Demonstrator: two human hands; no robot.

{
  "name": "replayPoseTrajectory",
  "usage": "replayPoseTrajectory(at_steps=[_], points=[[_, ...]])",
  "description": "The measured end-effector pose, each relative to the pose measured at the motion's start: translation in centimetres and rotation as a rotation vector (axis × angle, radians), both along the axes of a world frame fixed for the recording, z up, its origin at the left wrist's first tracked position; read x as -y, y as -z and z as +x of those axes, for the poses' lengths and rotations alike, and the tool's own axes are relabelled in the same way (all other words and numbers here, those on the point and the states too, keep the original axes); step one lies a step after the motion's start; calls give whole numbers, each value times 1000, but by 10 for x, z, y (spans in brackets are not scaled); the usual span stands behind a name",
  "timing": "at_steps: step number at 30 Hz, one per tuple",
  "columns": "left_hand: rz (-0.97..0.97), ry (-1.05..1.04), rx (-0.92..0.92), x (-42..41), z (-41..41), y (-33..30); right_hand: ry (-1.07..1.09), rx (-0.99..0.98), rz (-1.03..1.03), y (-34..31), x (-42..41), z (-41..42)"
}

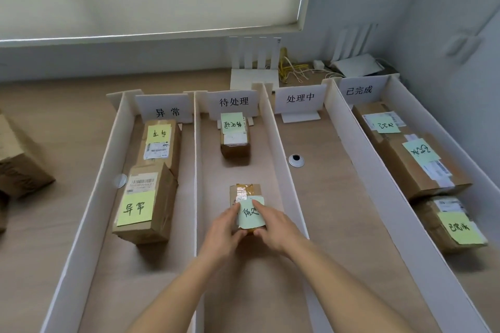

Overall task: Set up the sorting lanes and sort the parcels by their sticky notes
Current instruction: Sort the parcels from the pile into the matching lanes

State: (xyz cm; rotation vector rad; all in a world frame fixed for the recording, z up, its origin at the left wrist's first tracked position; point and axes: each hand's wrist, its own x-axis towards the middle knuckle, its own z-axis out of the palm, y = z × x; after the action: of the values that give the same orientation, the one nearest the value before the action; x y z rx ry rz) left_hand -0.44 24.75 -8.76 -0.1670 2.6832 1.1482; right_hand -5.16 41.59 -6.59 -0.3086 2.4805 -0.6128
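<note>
Your left hand [223, 227] and right hand [273, 220] grip a small parcel [244, 193] in the lane behind the 待处理 sign [233, 102]. Another parcel [234, 140] sits just before that sign. Neighbouring lane left of the sign holds two boxes [147, 197].

Lane signs [234, 101]: 异常, 待处理, 处理中, 已完成

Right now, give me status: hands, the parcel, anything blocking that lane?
Left hand and right hand both grip small parcel, second lane. Green sticky note on top. Another parcel sits farther back, apart; nothing between.
</note>
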Motion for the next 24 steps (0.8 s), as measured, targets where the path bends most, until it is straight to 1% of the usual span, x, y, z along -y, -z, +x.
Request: replayPoseTrajectory(at_steps=[4, 7, 10, 15, 24], points=[[-13, -38, 2, 6, -30, 28, -26, -6, 9, 31, 10, -29], [22, -95, -13, 10, -51, 39, -31, -46, -7, 45, 21, -52], [44, -122, -31, 18, -73, 44, -19, -71, -27, 51, 29, -75], [107, -171, -6, 25, -96, 47, -19, -69, -42, 53, 33, -98], [106, -192, -32, 30, -124, 50, 3, -73, -49, 55, 44, -124]])
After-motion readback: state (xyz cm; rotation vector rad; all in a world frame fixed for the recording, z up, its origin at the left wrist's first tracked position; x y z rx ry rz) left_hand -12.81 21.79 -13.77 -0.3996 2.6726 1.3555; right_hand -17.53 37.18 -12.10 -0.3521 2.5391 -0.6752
